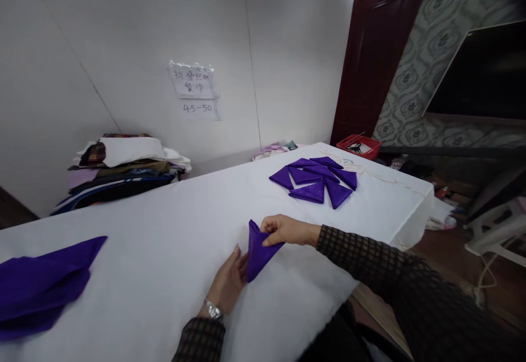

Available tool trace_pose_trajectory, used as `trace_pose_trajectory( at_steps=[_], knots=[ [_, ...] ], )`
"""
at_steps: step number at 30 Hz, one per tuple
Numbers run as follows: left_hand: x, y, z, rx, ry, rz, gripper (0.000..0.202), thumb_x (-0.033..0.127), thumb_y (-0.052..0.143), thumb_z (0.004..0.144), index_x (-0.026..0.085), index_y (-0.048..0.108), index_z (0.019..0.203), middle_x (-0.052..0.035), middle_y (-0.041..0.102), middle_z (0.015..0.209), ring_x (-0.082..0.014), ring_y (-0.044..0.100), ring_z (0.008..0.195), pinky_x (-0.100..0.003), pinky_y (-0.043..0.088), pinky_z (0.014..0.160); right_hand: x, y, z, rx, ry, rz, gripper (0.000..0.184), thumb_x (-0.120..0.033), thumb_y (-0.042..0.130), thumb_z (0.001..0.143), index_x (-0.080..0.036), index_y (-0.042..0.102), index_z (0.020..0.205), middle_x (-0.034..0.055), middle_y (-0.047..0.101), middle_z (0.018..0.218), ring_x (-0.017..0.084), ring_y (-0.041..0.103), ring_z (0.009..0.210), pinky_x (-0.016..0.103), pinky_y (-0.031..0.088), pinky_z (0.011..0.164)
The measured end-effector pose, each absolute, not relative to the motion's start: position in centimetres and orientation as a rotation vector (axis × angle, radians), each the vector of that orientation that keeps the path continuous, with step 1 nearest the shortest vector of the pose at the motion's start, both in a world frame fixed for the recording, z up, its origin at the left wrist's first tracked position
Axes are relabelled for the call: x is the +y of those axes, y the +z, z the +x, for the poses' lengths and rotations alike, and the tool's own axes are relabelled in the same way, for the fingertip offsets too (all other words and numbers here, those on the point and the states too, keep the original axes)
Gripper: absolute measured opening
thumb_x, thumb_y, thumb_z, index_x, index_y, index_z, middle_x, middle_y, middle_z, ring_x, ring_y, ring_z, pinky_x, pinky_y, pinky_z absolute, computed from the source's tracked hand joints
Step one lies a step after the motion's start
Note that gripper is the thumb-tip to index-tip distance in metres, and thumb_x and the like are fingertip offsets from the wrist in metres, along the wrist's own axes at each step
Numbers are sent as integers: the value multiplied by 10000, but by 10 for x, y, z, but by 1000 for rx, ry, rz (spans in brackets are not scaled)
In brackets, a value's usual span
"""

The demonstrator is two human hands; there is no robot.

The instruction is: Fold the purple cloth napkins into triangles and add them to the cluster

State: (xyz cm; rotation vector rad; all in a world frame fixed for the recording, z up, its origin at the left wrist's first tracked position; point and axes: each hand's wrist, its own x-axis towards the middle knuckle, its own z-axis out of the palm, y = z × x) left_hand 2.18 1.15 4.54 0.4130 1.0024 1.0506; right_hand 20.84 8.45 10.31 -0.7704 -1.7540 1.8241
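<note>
A purple cloth napkin [259, 255], folded into a triangle, is held upright a little above the white-covered table [172, 274]. My right hand [285, 229] pinches its upper right edge between thumb and fingers. At the napkin's left edge is my left hand [230, 277], thumb raised and apart; its fingertips reach partly behind the cloth. Further back on the table, several folded purple napkins [308, 192] lie grouped as flat triangles. Loose purple cloth [45, 285] lies at the left, cut off by the frame, so I cannot tell how many pieces it holds.
A stack of folded clothes [131, 167] stands by the wall behind the table. A red basket [372, 151] with scissors sits past the far right corner. Right of the table edge is a white plastic stool [499, 225]. A paper sign [195, 91] hangs on the wall.
</note>
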Motion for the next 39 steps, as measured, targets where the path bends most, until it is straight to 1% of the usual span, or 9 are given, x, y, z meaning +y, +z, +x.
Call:
trace_pose_trajectory(
  at_steps=[2, 4, 10, 13, 17, 21, 26, 33, 39],
  knots=[
    [9, 52, 20, 928, 991, 382, 531, 449, 586, 811, 163, 499, 1250, -116, 667, 1115, -246, 662, 958, -379, 537, 845, 80, 104, 206, -1724, 1814, -745, 237, -165, 736, 585, -160, 561, 744, -69, 582, 633, 67, 529, 571, 196, 408, 562],
    [8, 56, 17, 901, 987, 378, 504, 414, 602, 806, 149, 529, 1229, -108, 700, 1042, -262, 665, 955, -390, 534, 860, 75, 97, 205, -1668, 1830, -760, 253, -166, 751, 571, -158, 561, 737, -71, 578, 619, 67, 529, 568, 192, 404, 558],
    [9, 48, 15, 1021, 1089, 470, 509, 256, 719, 714, 138, 552, 1180, -119, 722, 978, -269, 684, 897, -408, 554, 819, 62, 68, 214, -1433, 2258, -859, 442, -182, 792, 543, -151, 627, 951, -15, 668, 753, 102, 612, 644, 239, 471, 670],
    [9, 43, 18, 1081, 1105, 528, 463, 219, 749, 671, 153, 590, 1100, -105, 729, 955, -256, 691, 866, -395, 562, 800, 57, 58, 213, -1353, 2332, -819, 412, -207, 793, 584, -147, 650, 966, -6, 677, 782, 106, 627, 702, 255, 476, 755],
    [13, 39, 18, 1074, 1102, 561, 449, 254, 759, 653, 173, 605, 1067, -92, 728, 955, -240, 688, 871, -364, 560, 794, 57, 51, 206, -1200, 2312, -874, 402, -185, 810, 543, -137, 654, 911, -10, 677, 727, 116, 630, 662, 277, 485, 740],
    [20, 31, 13, 1247, 1290, 611, 494, 372, 713, 688, 189, 576, 1126, -76, 717, 976, -210, 676, 888, -321, 558, 767, 76, 56, 204, -1100, 2229, -869, 390, -172, 806, 524, -140, 633, 872, -8, 679, 707, 117, 629, 611, 263, 489, 677],
    [21, 15, 17, 1415, 1318, 905, 602, 510, 676, 656, 153, 579, 1130, -80, 708, 925, -190, 668, 752, -327, 562, 706, 137, 68, 202, -1009, 1963, -809, 345, -135, 760, 548, -144, 619, 863, -1, 682, 713, 112, 623, 610, 243, 493, 673],
    [15, -1, 20, 1402, 1219, 1030, 511, 525, 673, 657, 188, 650, 1040, -45, 699, 843, -203, 651, 854, -297, 544, 778, 244, 67, 186, -970, 1619, -970, 263, -84, 603, 672, -185, 564, 912, -3, 684, 766, 142, 649, 716, 273, 515, 731],
    [12, -4, 17, 1409, 1182, 1055, 462, 526, 658, 689, 203, 669, 1019, -60, 701, 855, -219, 654, 854, -299, 549, 767, 285, 58, 183, -1010, 1643, -1108, 243, -47, 534, 726, -180, 576, 926, 10, 691, 769, 136, 652, 701, 264, 525, 698]
  ],
)
